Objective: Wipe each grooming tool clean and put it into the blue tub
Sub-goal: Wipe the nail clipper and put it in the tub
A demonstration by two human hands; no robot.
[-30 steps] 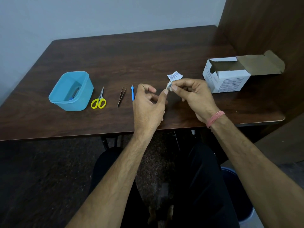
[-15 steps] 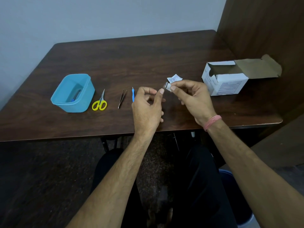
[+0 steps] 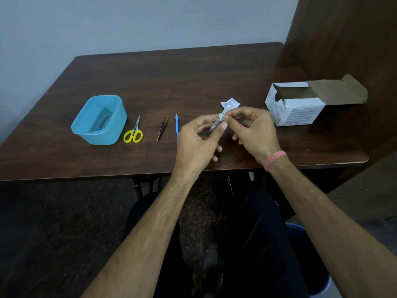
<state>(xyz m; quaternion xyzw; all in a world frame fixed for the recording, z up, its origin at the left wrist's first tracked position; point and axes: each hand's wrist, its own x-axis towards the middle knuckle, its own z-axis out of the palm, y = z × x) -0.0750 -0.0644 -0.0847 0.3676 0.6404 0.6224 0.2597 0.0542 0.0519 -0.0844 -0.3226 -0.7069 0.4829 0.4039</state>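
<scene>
Table (image 3: 193,82); blue tub (image 3: 98,120) far left, some tool already inside. Scissors (image 3: 133,131), tweezers (image 3: 162,128), blue stick tool (image 3: 176,125) unwiped, in row beside tub. Left hand (image 3: 197,143) pinches metal clipper (image 3: 218,122) above table; right hand (image 3: 253,130) pinches wipe on its tip. Mid-task.

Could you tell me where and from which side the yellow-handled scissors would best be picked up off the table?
Probably at the handle end. The yellow-handled scissors lie flat and closed on the table, loops toward the person and blade tips pointing away. Coming from above at the near side, pinch the neck just past the loops, or hook one loop; that keeps fingers off the points. The blue tub stands close on their left, so come down slightly from the right.
</scene>
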